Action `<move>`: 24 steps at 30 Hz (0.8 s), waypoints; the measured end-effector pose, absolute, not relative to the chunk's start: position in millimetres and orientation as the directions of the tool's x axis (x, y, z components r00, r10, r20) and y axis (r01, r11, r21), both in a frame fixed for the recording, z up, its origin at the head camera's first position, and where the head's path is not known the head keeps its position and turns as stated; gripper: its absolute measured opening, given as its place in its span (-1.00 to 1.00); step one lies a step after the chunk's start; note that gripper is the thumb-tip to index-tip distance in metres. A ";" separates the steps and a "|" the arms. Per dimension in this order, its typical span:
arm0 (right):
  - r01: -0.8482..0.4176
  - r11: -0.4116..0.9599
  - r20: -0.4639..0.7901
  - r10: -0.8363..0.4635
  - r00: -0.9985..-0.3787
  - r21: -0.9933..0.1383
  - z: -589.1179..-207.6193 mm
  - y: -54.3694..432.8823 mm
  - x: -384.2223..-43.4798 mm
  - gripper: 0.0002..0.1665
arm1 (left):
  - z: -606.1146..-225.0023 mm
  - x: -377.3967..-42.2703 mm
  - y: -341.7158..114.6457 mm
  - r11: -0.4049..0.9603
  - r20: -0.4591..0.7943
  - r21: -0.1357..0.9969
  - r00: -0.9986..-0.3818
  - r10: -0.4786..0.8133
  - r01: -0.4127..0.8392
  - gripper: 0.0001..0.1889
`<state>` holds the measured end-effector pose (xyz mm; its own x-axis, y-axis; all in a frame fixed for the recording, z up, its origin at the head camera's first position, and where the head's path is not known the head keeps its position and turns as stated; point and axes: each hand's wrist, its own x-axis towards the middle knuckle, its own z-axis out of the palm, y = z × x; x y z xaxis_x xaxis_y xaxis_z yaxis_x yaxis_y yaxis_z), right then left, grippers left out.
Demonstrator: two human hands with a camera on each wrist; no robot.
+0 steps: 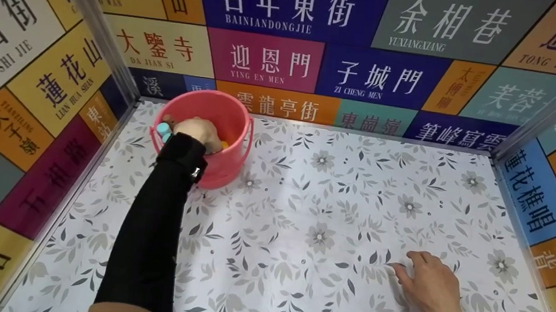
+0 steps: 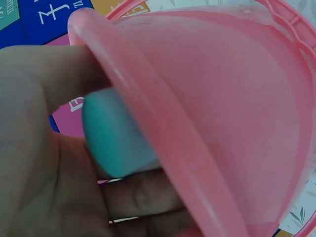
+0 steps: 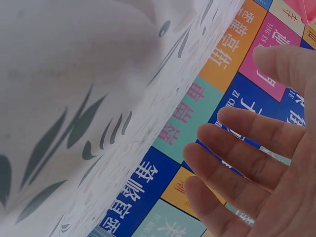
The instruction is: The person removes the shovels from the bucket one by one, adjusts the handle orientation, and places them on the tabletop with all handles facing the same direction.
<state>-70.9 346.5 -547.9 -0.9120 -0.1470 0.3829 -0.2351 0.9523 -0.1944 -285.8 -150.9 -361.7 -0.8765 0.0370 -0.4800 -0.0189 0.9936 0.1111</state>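
A pink bucket [image 1: 221,166] stands at the back left of the patterned surface. My left hand [image 1: 197,132] reaches over its rim, and the fingertips are hidden. In the left wrist view, the left hand [image 2: 44,128] has its thumb above and fingers below a rounded teal-and-white piece [image 2: 111,133], which it grips. The bucket's rim [image 2: 143,108] covers part of that piece. Teal bits [image 1: 164,128] show beside the hand in the head view. My right hand [image 1: 431,288] holds nothing at the front right, and its fingers [image 3: 237,153] are spread and slightly bent.
Walls with coloured street-name signs [image 1: 277,61] enclose the back and both sides. White floral sheeting [image 1: 324,206] covers the surface. The bucket's handle [image 1: 248,145] hangs down at its right side. A small yellow thing [image 1: 225,145] shows inside the bucket.
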 end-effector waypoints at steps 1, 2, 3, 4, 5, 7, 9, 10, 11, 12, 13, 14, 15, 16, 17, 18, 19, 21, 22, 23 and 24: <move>-0.233 0.953 0.380 -0.146 -0.913 -0.195 -547.8 346.7 -70.6 -0.52 | -361.4 -285.8 -150.7 0.994 -0.484 0.110 -0.874 0.038 -0.017 -0.68; -0.233 0.953 0.378 -0.147 -0.914 -0.193 -547.7 346.8 -70.3 -0.52 | -361.1 -285.9 -150.4 0.994 -0.488 0.106 -0.872 0.039 -0.015 -0.68; -0.233 0.953 0.377 -0.147 -0.914 -0.192 -547.7 347.0 -70.2 -0.52 | -360.6 -285.9 -150.2 0.995 -0.496 0.101 -0.868 0.039 -0.014 -0.68; -0.234 0.953 0.377 -0.149 -0.914 -0.191 -547.7 347.3 -70.0 -0.52 | -360.1 -285.6 -149.7 0.996 -0.500 0.094 -0.865 0.040 -0.009 -0.67; -0.232 0.954 0.374 -0.148 -0.916 -0.192 -547.4 347.4 -69.8 -0.52 | -359.6 -285.6 -149.2 0.996 -0.505 0.088 -0.862 0.040 -0.006 -0.66; -0.227 0.955 0.364 -0.146 -0.920 -0.192 -547.0 347.8 -69.3 -0.51 | -359.0 -286.3 -148.8 0.997 -0.516 0.076 -0.856 0.038 -0.002 -0.66; -0.220 0.957 0.354 -0.142 -0.925 -0.191 -546.7 348.1 -69.1 -0.51 | -358.8 -286.8 -148.1 0.998 -0.521 0.071 -0.853 0.034 -0.003 -0.65; -0.215 0.958 0.348 -0.138 -0.927 -0.192 -546.4 348.0 -69.1 -0.51 | -359.0 -287.3 -148.1 0.998 -0.521 0.069 -0.853 0.035 -0.001 -0.64; -0.208 0.959 0.340 -0.133 -0.931 -0.194 -546.0 347.9 -69.1 -0.51 | -359.2 -287.5 -148.3 0.997 -0.522 0.071 -0.852 0.033 -0.004 -0.65; -0.203 0.959 0.334 -0.129 -0.934 -0.197 -545.8 347.8 -69.0 -0.50 | -359.3 -287.6 -148.5 0.997 -0.523 0.073 -0.852 0.033 -0.006 -0.64; -0.199 0.960 0.329 -0.126 -0.936 -0.198 -545.6 347.9 -68.9 -0.50 | -359.6 -287.6 -148.8 0.997 -0.524 0.076 -0.851 0.032 -0.009 -0.64; -0.195 0.960 0.324 -0.122 -0.938 -0.201 -545.6 347.9 -68.9 -0.50 | -360.0 -287.8 -149.0 0.997 -0.524 0.079 -0.851 0.033 -0.010 -0.64; -0.192 0.960 0.320 -0.120 -0.940 -0.203 -545.6 347.9 -68.9 -0.50 | -360.3 -287.9 -149.4 0.997 -0.524 0.080 -0.851 0.035 -0.008 -0.64; -0.190 0.960 0.317 -0.118 -0.941 -0.204 -545.6 347.9 -68.9 -0.50 | -360.7 -288.1 -149.9 0.997 -0.525 0.080 -0.850 0.037 -0.006 -0.66; -0.189 0.960 0.316 -0.118 -0.941 -0.204 -545.6 347.9 -68.8 -0.50 | -361.1 -288.1 -150.4 0.997 -0.526 0.080 -0.849 0.038 -0.006 -0.66; -0.190 0.960 0.316 -0.119 -0.941 -0.204 -545.7 347.9 -68.7 -0.50 | -361.6 -288.2 -150.7 0.997 -0.528 0.078 -0.848 0.039 -0.003 -0.66; -0.189 0.961 0.317 -0.118 -0.941 -0.204 -545.8 347.8 -68.6 -0.50 | -361.9 -288.3 -151.0 0.997 -0.528 0.075 -0.848 0.041 0.002 -0.67; -0.195 0.961 0.323 -0.124 -0.938 -0.198 -546.0 347.6 -68.6 -0.51 | -362.8 -288.4 -151.3 0.997 -0.520 0.070 -0.853 0.045 0.010 -0.69; -0.197 0.961 0.326 -0.125 -0.937 -0.196 -546.1 347.4 -68.5 -0.51 | -363.2 -288.2 -151.3 0.998 -0.516 0.068 -0.856 0.046 0.012 -0.69; -0.199 0.960 0.330 -0.127 -0.935 -0.195 -546.1 347.3 -68.4 -0.51 | -363.6 -287.9 -151.2 0.998 -0.509 0.065 -0.859 0.045 0.013 -0.69; -0.200 0.960 0.333 -0.128 -0.934 -0.195 -546.0 347.1 -68.2 -0.52 | -364.1 -287.6 -151.2 0.998 -0.503 0.065 -0.863 0.041 0.010 -0.69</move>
<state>-68.2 347.1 -546.0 -0.9343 -0.1275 0.3330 -0.2005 0.9601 -0.1948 -287.6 -151.2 -364.1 -0.8633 0.0414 -0.5030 0.0102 0.9979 0.0646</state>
